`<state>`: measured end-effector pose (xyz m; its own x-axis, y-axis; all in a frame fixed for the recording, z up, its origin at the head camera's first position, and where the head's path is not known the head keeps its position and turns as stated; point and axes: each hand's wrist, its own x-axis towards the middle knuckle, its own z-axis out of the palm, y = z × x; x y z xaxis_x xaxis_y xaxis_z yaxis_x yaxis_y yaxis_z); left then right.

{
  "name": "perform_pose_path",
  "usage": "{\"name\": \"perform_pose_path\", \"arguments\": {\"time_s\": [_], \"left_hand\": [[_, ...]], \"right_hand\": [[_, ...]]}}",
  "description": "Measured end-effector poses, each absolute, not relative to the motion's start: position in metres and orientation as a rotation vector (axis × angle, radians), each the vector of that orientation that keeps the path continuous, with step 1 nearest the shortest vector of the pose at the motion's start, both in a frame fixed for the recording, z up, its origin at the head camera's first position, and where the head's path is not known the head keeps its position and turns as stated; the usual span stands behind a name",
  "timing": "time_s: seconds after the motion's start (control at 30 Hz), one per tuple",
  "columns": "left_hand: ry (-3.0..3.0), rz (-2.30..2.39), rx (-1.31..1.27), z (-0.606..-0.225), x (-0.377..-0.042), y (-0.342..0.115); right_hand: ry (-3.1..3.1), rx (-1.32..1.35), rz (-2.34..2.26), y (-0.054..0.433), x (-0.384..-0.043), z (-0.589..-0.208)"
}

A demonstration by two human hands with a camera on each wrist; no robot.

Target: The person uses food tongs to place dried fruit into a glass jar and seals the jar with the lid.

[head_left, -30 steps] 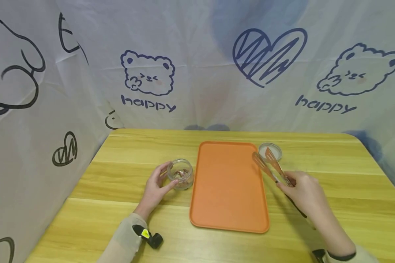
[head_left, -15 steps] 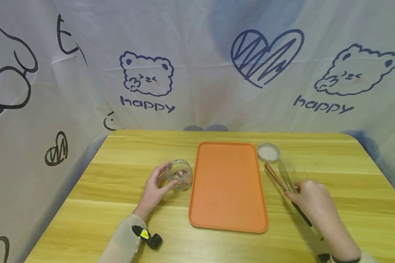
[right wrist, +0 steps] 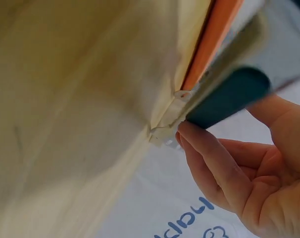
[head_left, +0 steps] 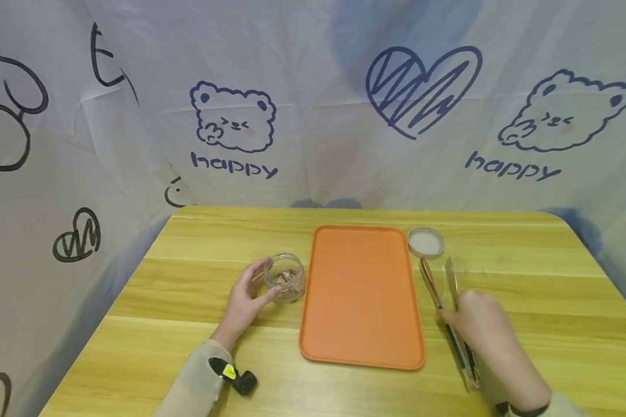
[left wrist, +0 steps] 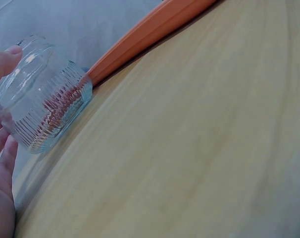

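Observation:
A ribbed clear glass jar [head_left: 293,294] stands uncovered on the table with small reddish pieces at its bottom. My left hand [head_left: 246,301] holds it from the left, thumb and fingers about its side. To the right of the orange tray [head_left: 362,298], my right hand [head_left: 482,321] holds a pair of tongs [head_left: 455,347] with dark handles. The two tong arms stand apart, their tips pointing away from me. In the right wrist view, fingertips touch a dark handle [right wrist: 234,96] of the tongs. Most of the thumb is hidden there.
A round jar lid [head_left: 426,242] lies beside the tray's far right corner, just beyond the tong tips. The wooden table [head_left: 203,231] meets a printed cloth backdrop [head_left: 323,145] at the back and left.
My right hand has drawn the tongs back from over the lid and turned them, so that they point more straight away from me. The left hand and jar keep their place.

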<state>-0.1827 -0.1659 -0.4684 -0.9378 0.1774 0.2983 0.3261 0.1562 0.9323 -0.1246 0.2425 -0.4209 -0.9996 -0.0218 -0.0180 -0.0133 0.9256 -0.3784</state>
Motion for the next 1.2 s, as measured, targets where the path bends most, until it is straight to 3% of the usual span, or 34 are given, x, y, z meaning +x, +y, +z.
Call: {"name": "perform_pose_path", "arguments": {"time_s": [0.5,0.7,0.9,1.03,1.2], "left_hand": [[-2.306,-1.883,-0.494,-0.466,-0.182,-0.168],[-2.315,-1.886,-0.489,-0.464,-0.182,-0.168],[-2.308,-1.889,-0.494,-0.463,-0.182,-0.168],[-2.319,-1.891,-0.484,-0.465,-0.183,-0.168],[-2.339,-1.889,-0.477,-0.466,-0.183,-0.167]], "right_hand": [[3.092,-0.144,-0.598,0.233,-0.125,-0.430],[3.105,-0.124,-0.495,0.241,-0.131,-0.414],[3.168,-0.262,-0.556,0.267,-0.178,-0.392],[3.098,-0.439,-0.689,0.287,-0.220,-0.402],[2.957,-0.450,-0.758,0.297,-0.255,-0.415]]}}
